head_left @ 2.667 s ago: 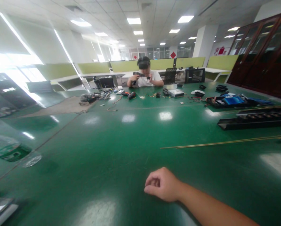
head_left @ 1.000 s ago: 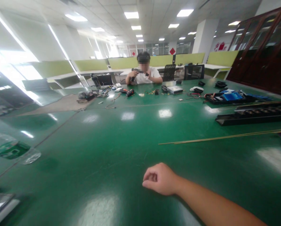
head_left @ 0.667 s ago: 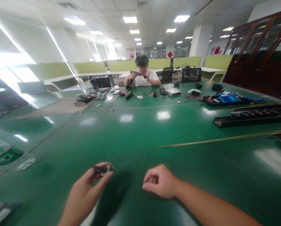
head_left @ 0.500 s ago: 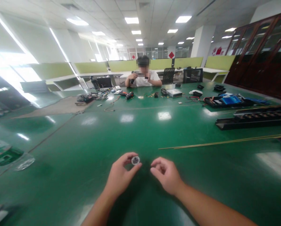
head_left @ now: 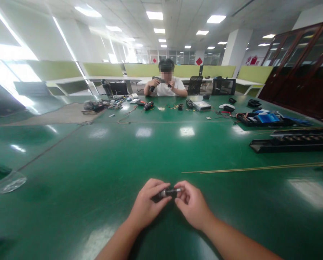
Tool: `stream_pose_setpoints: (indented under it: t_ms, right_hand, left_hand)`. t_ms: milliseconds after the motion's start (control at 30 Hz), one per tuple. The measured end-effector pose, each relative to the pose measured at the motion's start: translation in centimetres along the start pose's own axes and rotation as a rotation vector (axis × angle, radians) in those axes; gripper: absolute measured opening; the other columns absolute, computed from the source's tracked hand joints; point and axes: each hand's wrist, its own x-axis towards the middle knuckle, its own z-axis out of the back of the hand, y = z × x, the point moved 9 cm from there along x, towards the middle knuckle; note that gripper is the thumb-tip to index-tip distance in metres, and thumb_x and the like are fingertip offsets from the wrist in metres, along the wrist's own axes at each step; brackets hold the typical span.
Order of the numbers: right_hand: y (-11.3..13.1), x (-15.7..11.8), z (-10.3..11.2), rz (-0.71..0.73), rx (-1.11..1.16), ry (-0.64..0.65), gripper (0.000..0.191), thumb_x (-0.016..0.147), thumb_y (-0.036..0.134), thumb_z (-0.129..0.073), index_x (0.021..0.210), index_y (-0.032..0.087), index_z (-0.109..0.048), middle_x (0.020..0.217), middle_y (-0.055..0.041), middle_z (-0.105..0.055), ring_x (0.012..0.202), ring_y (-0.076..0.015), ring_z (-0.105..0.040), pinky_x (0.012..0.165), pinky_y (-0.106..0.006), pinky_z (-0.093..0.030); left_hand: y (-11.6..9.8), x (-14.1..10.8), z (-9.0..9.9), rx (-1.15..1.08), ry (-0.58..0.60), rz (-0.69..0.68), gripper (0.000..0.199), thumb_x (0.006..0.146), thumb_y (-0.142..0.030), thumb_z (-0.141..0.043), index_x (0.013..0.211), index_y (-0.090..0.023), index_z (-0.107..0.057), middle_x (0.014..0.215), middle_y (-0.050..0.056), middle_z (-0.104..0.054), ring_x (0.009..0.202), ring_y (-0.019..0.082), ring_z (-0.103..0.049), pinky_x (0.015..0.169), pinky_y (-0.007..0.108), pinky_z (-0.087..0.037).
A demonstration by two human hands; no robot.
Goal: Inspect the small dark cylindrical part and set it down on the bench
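Note:
A small black-and-silver cylinder (head_left: 170, 192) lies level between my hands, just above the green table (head_left: 118, 155). My left hand (head_left: 150, 200) is closed round its left end, thumb below and fingers above. At the other end, the curled fingers and thumb of my right hand (head_left: 192, 202) close on a pale, shiny tip. My fingers cover part of both ends, and the cylinder's exact kind is too blurred to make out.
Thin brass-coloured rods (head_left: 232, 169) and a long black rail (head_left: 291, 144) lie to the right. A clear plastic bottle (head_left: 7, 180) rests at the left edge. Tools and parts, including a red-and-black power tool (head_left: 149, 105), litter the far side, where a person (head_left: 165, 85) sits.
The cylinder has turned from end-on to sideways in my left hand, which has moved right. My right hand now meets its right end. The view has shifted slightly.

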Motion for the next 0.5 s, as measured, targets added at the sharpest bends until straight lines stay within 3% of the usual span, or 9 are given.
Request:
stream_pose_setpoints:
  t_ms: [200,367,500]
  right_hand:
    - [-0.4,0.1,0.3,-0.023,0.011,-0.014,0.030,0.076,0.012,-0.060,0.105,0.019,-0.063,0.081,0.0006,-0.061,0.060,-0.0101,-0.052,0.055,-0.021,-0.040]
    - [-0.3,0.0,0.3,-0.041,-0.044,-0.005,0.029,0.075,0.013,-0.062,0.103,0.019,-0.065,0.074,0.0021,-0.060,0.057,-0.0098,-0.048,0.053,-0.021,-0.037]
    - [0.2,0.0,0.3,-0.027,-0.058,-0.008,0.028,0.075,0.016,-0.065,0.103,0.020,-0.067,0.082,0.0001,-0.065,0.059,-0.0108,-0.051,0.056,-0.022,-0.040]
  left_hand:
    - [1.0,-0.2,0.3,-0.041,-0.061,0.081,0.038,0.077,-0.021,-0.077,0.114,-0.025,-0.067,0.102,0.004,-0.070,0.092,0.019,-0.066,0.083,0.030,-0.053]
    - [0.8,0.0,0.5,-0.021,-0.075,0.093,0.021,0.076,-0.023,-0.076,0.094,-0.021,-0.067,0.090,0.003,-0.070,0.082,0.018,-0.065,0.074,0.027,-0.052]
    - [-0.1,0.2,0.2,-0.040,-0.034,0.034,0.016,0.080,-0.024,-0.073,0.094,-0.021,-0.066,0.090,0.003,-0.069,0.082,0.017,-0.065,0.074,0.026,-0.051]
